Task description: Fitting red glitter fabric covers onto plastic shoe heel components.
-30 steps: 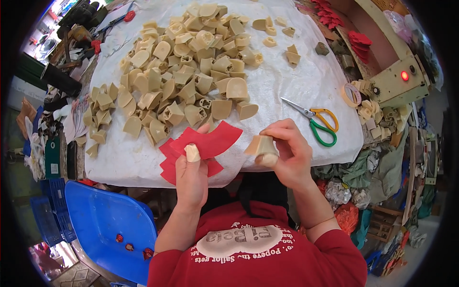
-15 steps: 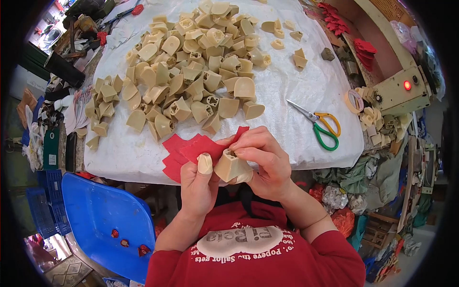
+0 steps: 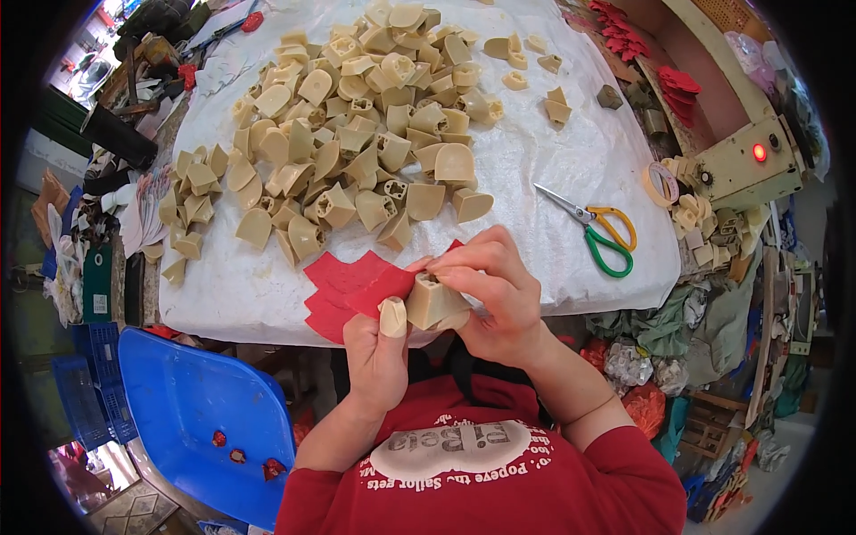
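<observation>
Just past the table's near edge, my right hand (image 3: 499, 290) is closed around a beige plastic shoe heel (image 3: 432, 305). Its fingertips press at the heel's top, where a hollow end partly shows. Against the heel's left side lies my left hand (image 3: 376, 357), its thumb wrapped in a pale cover. That hand grips a few overlapping red sheet pieces (image 3: 352, 290) with stepped edges, which fan out to the left. A small red tip pokes out behind my right fingers. My left fingers are mostly hidden beneath the pieces.
A large pile of beige heels (image 3: 357, 125) covers the white-sheeted table (image 3: 535, 276). Scissors (image 3: 593, 227) with yellow and green handles lie to the right, near a tape roll (image 3: 660, 187) and a box with a lit red lamp (image 3: 747, 165). A blue basin (image 3: 169, 383) stands lower left.
My left thumb has slid slightly right and down, closer to the heel. The red strip that stood up by my right fingers is now mostly hidden. The heel has shifted a little right.
</observation>
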`<control>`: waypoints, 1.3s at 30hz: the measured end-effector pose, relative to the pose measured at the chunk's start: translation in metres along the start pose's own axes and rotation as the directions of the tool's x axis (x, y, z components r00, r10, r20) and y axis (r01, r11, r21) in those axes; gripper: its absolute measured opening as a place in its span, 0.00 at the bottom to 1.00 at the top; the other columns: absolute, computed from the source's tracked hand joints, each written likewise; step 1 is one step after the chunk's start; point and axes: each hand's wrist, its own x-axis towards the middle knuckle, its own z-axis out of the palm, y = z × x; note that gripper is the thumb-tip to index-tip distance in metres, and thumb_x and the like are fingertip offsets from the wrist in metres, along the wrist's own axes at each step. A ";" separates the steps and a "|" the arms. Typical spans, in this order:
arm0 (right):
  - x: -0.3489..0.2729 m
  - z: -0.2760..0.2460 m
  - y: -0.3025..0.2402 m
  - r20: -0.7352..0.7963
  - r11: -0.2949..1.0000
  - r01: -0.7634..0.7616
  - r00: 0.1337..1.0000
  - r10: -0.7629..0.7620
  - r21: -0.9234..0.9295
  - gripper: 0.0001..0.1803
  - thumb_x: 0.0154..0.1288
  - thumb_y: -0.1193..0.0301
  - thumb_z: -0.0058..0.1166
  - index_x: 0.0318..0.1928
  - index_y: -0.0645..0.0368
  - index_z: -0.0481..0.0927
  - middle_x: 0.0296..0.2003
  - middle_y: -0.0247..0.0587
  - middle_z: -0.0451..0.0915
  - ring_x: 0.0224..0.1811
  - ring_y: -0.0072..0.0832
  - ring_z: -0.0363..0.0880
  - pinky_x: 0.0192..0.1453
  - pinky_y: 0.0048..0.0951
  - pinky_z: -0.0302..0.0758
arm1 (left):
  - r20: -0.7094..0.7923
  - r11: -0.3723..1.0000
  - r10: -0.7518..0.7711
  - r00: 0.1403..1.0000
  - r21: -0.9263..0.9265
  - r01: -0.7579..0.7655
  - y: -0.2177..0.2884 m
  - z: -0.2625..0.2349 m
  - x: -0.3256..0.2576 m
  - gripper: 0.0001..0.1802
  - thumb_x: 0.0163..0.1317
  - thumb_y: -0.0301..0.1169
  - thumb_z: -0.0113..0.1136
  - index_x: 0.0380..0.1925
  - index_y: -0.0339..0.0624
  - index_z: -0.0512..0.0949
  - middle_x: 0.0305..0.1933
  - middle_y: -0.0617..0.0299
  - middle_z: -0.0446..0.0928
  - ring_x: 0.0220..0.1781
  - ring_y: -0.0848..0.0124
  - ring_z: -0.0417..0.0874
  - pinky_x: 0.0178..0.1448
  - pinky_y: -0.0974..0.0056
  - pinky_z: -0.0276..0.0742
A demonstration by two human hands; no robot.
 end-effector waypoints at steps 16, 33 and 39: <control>0.015 -0.009 -0.019 0.277 0.933 -0.051 0.948 0.158 -0.357 0.14 0.34 0.80 0.54 0.28 0.55 0.73 0.29 0.31 0.68 0.36 0.32 0.66 0.45 0.40 0.51 | -0.022 0.874 0.213 0.977 0.451 -0.181 0.000 -0.009 0.001 0.19 0.69 0.32 0.43 0.51 0.27 0.72 0.47 0.51 0.79 0.47 0.69 0.79 0.53 0.67 0.73; -0.002 -0.008 -0.007 0.267 0.937 -0.265 0.908 0.322 -0.227 0.13 0.35 0.81 0.54 0.27 0.56 0.72 0.27 0.36 0.67 0.34 0.34 0.68 0.42 0.37 0.51 | 0.298 0.249 0.413 0.861 0.872 -0.421 -0.019 0.000 0.003 0.26 0.52 0.11 0.47 0.55 0.27 0.69 0.47 0.40 0.77 0.47 0.51 0.81 0.48 0.61 0.78; -0.002 -0.011 -0.007 0.278 0.951 -0.271 0.911 0.303 -0.149 0.15 0.36 0.81 0.57 0.29 0.55 0.73 0.28 0.35 0.69 0.35 0.32 0.69 0.45 0.37 0.52 | 0.288 0.297 0.449 0.846 0.845 -0.445 -0.015 -0.001 -0.001 0.17 0.52 0.13 0.52 0.44 0.26 0.77 0.49 0.39 0.76 0.46 0.53 0.82 0.49 0.61 0.79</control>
